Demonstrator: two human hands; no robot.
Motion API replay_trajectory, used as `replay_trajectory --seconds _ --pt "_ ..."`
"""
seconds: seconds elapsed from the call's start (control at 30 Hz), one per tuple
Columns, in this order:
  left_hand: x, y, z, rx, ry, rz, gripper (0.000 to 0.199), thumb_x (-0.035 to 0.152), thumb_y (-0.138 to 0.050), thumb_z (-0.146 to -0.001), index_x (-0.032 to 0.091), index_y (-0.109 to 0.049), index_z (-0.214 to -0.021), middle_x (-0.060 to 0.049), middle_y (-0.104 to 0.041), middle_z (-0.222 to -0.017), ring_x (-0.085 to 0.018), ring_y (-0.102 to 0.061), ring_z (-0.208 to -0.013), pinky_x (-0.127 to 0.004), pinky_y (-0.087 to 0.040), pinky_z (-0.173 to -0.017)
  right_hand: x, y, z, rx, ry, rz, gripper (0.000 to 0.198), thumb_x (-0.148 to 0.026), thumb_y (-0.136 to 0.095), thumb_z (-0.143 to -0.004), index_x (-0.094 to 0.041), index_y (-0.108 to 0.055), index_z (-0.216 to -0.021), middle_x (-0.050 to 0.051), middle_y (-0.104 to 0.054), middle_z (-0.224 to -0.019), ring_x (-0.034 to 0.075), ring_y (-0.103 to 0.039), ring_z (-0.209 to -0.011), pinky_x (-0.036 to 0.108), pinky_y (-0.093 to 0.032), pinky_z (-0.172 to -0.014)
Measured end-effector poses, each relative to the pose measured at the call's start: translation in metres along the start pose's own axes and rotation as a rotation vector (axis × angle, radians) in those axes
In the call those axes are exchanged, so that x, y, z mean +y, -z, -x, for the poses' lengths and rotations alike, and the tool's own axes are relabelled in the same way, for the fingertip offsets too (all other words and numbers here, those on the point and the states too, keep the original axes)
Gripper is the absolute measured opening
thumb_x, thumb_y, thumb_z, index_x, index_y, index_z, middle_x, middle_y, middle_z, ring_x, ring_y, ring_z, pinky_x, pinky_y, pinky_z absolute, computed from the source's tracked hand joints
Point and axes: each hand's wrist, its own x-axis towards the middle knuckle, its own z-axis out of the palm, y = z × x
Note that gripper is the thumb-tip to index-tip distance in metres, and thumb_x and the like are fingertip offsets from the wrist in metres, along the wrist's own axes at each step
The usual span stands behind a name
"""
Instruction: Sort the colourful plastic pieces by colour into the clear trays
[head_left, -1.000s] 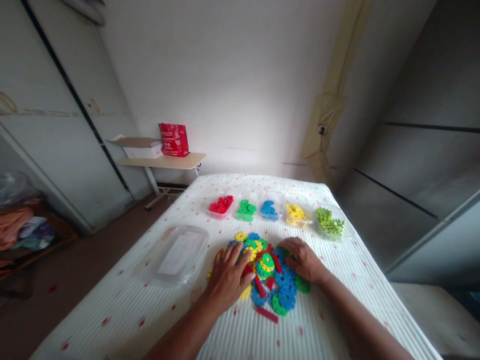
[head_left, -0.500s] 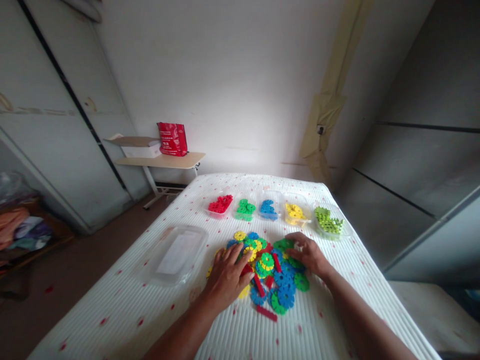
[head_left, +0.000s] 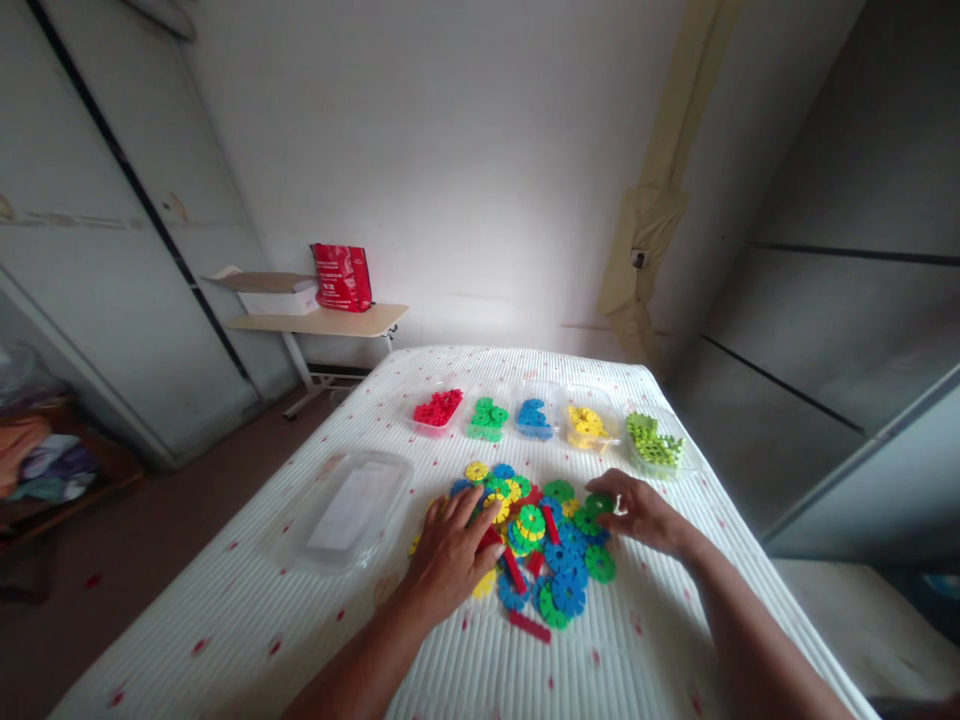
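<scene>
A mixed pile of notched plastic discs [head_left: 568,560] in blue, green, yellow and red lies on the table's quilted cover, with several red strips [head_left: 529,627] among them. On the pile's left side rests my left hand [head_left: 454,545], its fingers spread over yellow and blue discs. My right hand [head_left: 637,512] is at the right edge of the pile. Its thumb and fingers close around a green disc [head_left: 598,504], which still lies at or just above the other pieces. More green discs [head_left: 600,564] lie just below this hand.
Behind the pile stands a row of clear tubs holding red pieces [head_left: 438,408], green pieces [head_left: 487,415], blue pieces [head_left: 533,417], yellow pieces [head_left: 586,421] and lime pieces [head_left: 654,440]. A clear plastic lid [head_left: 307,545] lies left. A red bag [head_left: 342,278] and box [head_left: 279,300] sit on a side table.
My right hand has shifted right, from lying over the green discs to pinching one at the pile's edge. My left hand stays almost in place.
</scene>
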Motion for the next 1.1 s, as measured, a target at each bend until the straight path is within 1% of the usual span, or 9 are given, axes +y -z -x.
replay_trajectory --seconds 0.13,0.23,0.43,0.57,0.63,0.8,0.93,1.0,1.1 --pt "0.000 0.000 0.000 -0.005 0.000 0.004 0.046 0.041 -0.047 -0.086 0.030 -0.044 -0.131 -0.008 -0.046 -0.134 -0.027 -0.043 -0.119 -0.049 -0.034 -0.098 -0.003 -0.006 0.002 -0.107 -0.001 0.188 0.031 -0.023 -0.066 -0.066 -0.023 -0.067 -0.097 0.002 -0.063 -0.084 0.015 -0.058 -0.069 0.026 -0.048 -0.062" --pt "-0.001 0.000 0.000 0.011 -0.009 0.006 0.047 0.041 -0.047 -0.086 0.029 -0.044 -0.131 -0.008 -0.047 -0.134 -0.027 -0.044 -0.119 -0.049 -0.034 -0.098 -0.002 -0.010 0.001 -0.128 0.000 0.244 0.032 -0.021 -0.066 -0.065 -0.025 -0.067 -0.096 0.002 -0.062 -0.086 0.016 -0.058 -0.072 0.025 -0.047 -0.063" --pt "0.000 0.000 0.000 0.035 -0.019 -0.004 0.045 0.040 -0.048 -0.086 0.029 -0.045 -0.130 -0.008 -0.047 -0.133 -0.026 -0.044 -0.118 -0.047 -0.035 -0.097 -0.005 -0.010 0.001 -0.098 0.017 0.273 0.028 -0.023 -0.064 -0.065 -0.024 -0.068 -0.093 0.001 -0.063 -0.083 0.015 -0.058 -0.069 0.023 -0.045 -0.059" --pt "0.001 0.002 -0.001 0.006 -0.013 -0.009 0.045 0.041 -0.047 -0.087 0.029 -0.045 -0.130 -0.009 -0.047 -0.133 -0.027 -0.044 -0.118 -0.048 -0.035 -0.097 -0.010 -0.008 -0.001 -0.092 0.012 0.300 0.019 -0.027 -0.063 -0.067 -0.021 -0.067 -0.084 0.002 -0.063 -0.080 0.015 -0.058 -0.067 0.023 -0.044 -0.058" --pt "0.002 0.003 -0.001 -0.003 -0.009 -0.008 0.045 0.041 -0.047 -0.087 0.029 -0.044 -0.130 -0.009 -0.047 -0.133 -0.027 -0.044 -0.118 -0.049 -0.035 -0.097 -0.010 -0.007 -0.002 -0.090 0.017 0.276 0.019 -0.029 -0.062 -0.069 -0.021 -0.066 -0.086 0.003 -0.064 -0.081 0.015 -0.058 -0.067 0.023 -0.044 -0.057" --pt "0.004 0.004 -0.001 0.024 -0.001 0.004 0.044 0.040 -0.048 -0.086 0.029 -0.046 -0.129 -0.008 -0.048 -0.132 -0.027 -0.043 -0.119 -0.048 -0.034 -0.098 -0.014 -0.005 -0.010 0.049 -0.019 0.341 0.024 -0.034 -0.058 -0.074 -0.021 -0.063 -0.094 0.003 -0.067 -0.080 0.014 -0.059 -0.061 0.023 -0.042 -0.055" --pt "0.006 0.005 -0.001 0.030 0.010 0.015 0.045 0.039 -0.051 -0.084 0.029 -0.046 -0.128 -0.008 -0.048 -0.132 -0.027 -0.043 -0.119 -0.049 -0.034 -0.098 -0.039 -0.008 -0.037 0.125 0.067 0.472 0.028 -0.036 -0.056 -0.077 -0.020 -0.060 -0.099 0.005 -0.068 -0.084 0.015 -0.060 -0.065 0.025 -0.043 -0.059" --pt "0.007 0.006 -0.001 0.019 0.019 0.021 0.046 0.039 -0.052 -0.084 0.029 -0.046 -0.128 -0.008 -0.047 -0.133 -0.028 -0.043 -0.119 -0.051 -0.033 -0.098 -0.057 -0.011 -0.061 0.149 0.097 0.525 0.031 -0.036 -0.055 -0.078 -0.019 -0.058 -0.103 0.006 -0.068 -0.090 0.017 -0.062 -0.071 0.025 -0.043 -0.063" --pt "0.006 0.009 -0.002 -0.010 0.028 0.031 0.047 0.041 -0.051 -0.084 0.030 -0.045 -0.129 -0.008 -0.047 -0.134 -0.028 -0.043 -0.120 -0.051 -0.033 -0.098 -0.082 -0.019 -0.105 0.199 0.068 0.595 0.032 -0.037 -0.054 -0.080 -0.018 -0.057 -0.106 0.008 -0.067 -0.096 0.019 -0.063 -0.078 0.026 -0.044 -0.065"
